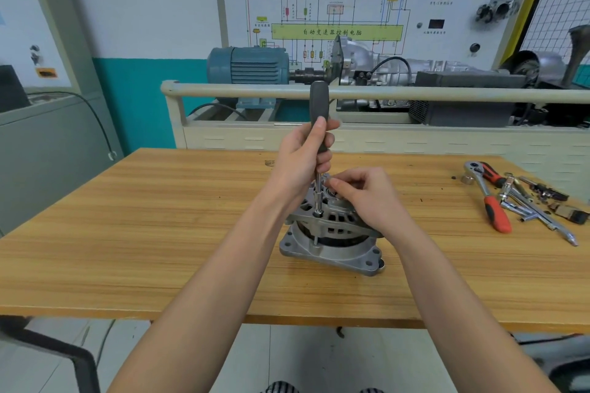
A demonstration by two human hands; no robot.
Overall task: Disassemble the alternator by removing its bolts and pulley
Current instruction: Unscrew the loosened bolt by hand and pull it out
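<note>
Hands first. Your left hand (305, 155) grips the dark handle of the nut driver (319, 118), fingers and thumb curled round its lower part. The tool stands upright, and the tip of its steel shaft sits on a bolt (317, 213) at the near left edge of the alternator's upper housing. Your right hand (364, 195) rests on top of the alternator (332, 234), fingers curled and pinching at something small near the centre; what they pinch cannot be made out.

The alternator stands on end on the wooden table (127, 233), just ahead of you at mid-table, its flanged base flat on the surface.

To the right on the table, well apart from the alternator, lie a ratchet with a red-and-black handle (487, 195), further chrome wrench parts (536, 210) and a small brush (571, 213). Behind the table stands a training rig with a blue electric motor (249, 65) coupled to a gearbox (376, 67).
</note>
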